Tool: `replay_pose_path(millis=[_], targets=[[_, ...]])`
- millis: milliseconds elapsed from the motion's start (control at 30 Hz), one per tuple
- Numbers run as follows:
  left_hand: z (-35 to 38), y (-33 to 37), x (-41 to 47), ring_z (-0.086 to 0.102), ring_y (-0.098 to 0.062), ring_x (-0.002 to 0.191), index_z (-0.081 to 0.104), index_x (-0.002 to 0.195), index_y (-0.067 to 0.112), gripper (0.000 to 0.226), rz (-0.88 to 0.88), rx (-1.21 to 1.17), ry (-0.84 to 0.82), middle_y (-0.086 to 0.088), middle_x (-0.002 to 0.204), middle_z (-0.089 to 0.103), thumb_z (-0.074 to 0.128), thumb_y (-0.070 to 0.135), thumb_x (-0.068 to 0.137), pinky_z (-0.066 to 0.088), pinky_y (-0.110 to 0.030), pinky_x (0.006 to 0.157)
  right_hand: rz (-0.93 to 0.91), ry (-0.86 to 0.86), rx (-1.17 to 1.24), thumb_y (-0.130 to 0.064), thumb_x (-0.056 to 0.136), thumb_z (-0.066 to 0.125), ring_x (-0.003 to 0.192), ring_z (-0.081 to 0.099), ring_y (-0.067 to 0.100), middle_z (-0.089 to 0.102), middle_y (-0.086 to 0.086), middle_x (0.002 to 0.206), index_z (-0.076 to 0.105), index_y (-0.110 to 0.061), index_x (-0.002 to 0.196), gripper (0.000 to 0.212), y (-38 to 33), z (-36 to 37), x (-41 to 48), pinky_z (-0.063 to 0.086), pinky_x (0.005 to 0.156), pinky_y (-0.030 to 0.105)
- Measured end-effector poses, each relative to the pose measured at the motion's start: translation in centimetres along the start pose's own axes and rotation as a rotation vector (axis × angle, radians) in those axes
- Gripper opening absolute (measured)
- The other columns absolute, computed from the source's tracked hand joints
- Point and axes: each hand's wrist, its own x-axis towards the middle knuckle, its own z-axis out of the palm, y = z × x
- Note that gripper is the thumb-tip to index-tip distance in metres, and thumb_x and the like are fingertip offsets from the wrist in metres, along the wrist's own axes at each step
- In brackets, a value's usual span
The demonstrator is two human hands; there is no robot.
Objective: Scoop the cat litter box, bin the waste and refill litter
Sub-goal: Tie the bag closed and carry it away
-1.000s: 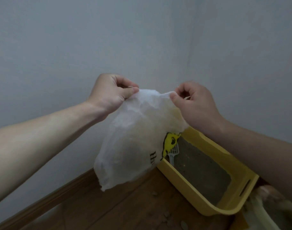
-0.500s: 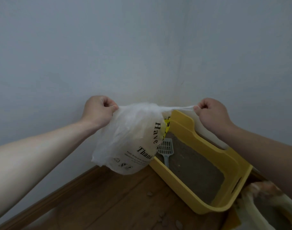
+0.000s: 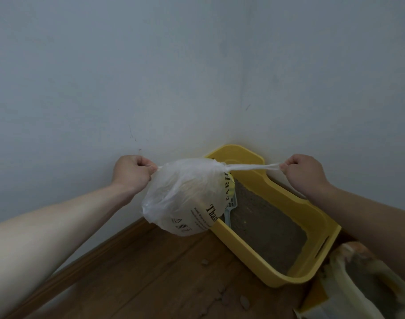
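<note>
- Grip: left hand (image 3: 132,172) & right hand (image 3: 304,172) each pinched tight on one end of waste bag (image 3: 185,199), stretched taut.
- Hanging btwn them, beside litter box (image 3: 286,196) w/ scoop (image 3: 230,210) inside.
- Prob. knot-tightening step; next: binning it w/o loosening knot.

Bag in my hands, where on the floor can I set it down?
The bare floor between the skirting and the litter box, under the bag, is free. Nearer you, litter bits dot the boards. By the box's near end an open sack crowds it.
</note>
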Motion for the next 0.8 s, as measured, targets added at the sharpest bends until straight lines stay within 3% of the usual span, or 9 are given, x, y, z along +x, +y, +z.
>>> replay_pose_path(millis=[300,567,767,800], targets=[[0.0,-1.5,-0.5,0.059,-0.023,0.064,0.069,0.076,0.006,0.013,-0.082,0.007,-0.039,-0.013,0.070,0.066,0.069,0.009,0.089,0.053,-0.039,0.066,0.034,-0.053,-0.043,-0.022,0.097,0.055,0.066,0.053,0.023,0.061,0.009,0.077,0.064,-0.013,0.083,0.019,1.0,0.3,-0.5,0.043,0.057,0.035],[0.2,-1.7,-1.2,0.058,-0.023,0.062,0.069,0.077,0.004,0.013,-0.086,0.033,-0.067,-0.014,0.069,0.065,0.068,0.008,0.089,0.051,-0.036,0.064,0.055,-0.091,-0.070,-0.021,0.098,0.055,0.069,0.054,0.024,0.062,0.012,0.082,0.066,-0.009,0.088,0.019,1.4,0.0,-0.9,0.040,0.055,0.031],[-0.5,-0.2,-1.6,0.056,-0.023,0.062,0.069,0.080,0.001,0.011,-0.024,-0.029,-0.133,-0.015,0.067,0.062,0.068,0.006,0.089,0.049,-0.035,0.064,0.213,-0.173,0.053,-0.008,0.092,0.057,0.080,0.053,0.029,0.060,0.017,0.085,0.068,0.006,0.095,0.018,1.6,-1.7,-0.1,0.048,0.077,0.046],[-0.6,0.5,-1.8,0.056,-0.023,0.062,0.069,0.081,-0.001,0.011,0.004,-0.041,-0.158,-0.015,0.067,0.061,0.067,0.005,0.090,0.049,-0.035,0.064,0.265,-0.175,0.143,-0.006,0.091,0.057,0.078,0.053,0.029,0.058,0.017,0.083,0.067,0.008,0.095,0.018,1.6,-2.4,-0.1,0.048,0.075,0.045]])
